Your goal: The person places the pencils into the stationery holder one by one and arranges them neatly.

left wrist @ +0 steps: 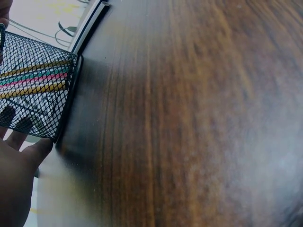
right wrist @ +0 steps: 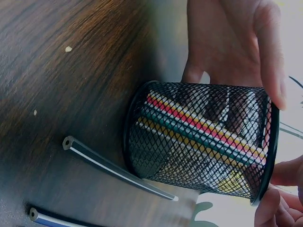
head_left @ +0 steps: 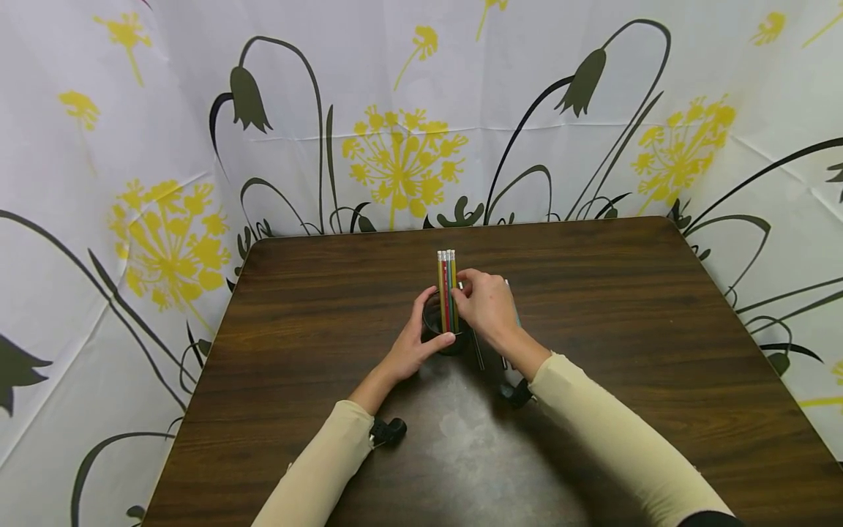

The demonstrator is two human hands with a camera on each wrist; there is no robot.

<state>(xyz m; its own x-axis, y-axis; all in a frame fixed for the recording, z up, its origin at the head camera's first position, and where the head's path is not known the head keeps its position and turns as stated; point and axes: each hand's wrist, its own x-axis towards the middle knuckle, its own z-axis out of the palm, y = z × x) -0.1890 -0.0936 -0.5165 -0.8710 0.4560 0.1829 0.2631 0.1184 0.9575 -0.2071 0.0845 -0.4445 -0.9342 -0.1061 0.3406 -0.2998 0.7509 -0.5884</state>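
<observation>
A black wire-mesh pencil cup (right wrist: 203, 137) stands on the table, with several pencils (head_left: 446, 285) upright in it, yellow, red and green, their eraser ends up. My left hand (head_left: 411, 348) wraps round the cup's left side, its thumb near the front of the rim. The right hand (head_left: 490, 304) is at the cup's right side. Its thumb and forefinger pinch the bunch at the rightmost yellow pencil; the exact contact is partly hidden. Beside the cup lie a dark pencil (right wrist: 118, 172) and a blue pencil (right wrist: 57, 218), partly under my right hand in the head view.
The brown wood-grain table (head_left: 329, 293) reaches back to a white curtain (head_left: 408, 73) with a flower print. Black wrist cameras, one on the left wrist (head_left: 388, 432) and one on the right (head_left: 516, 394), hang just above the tabletop.
</observation>
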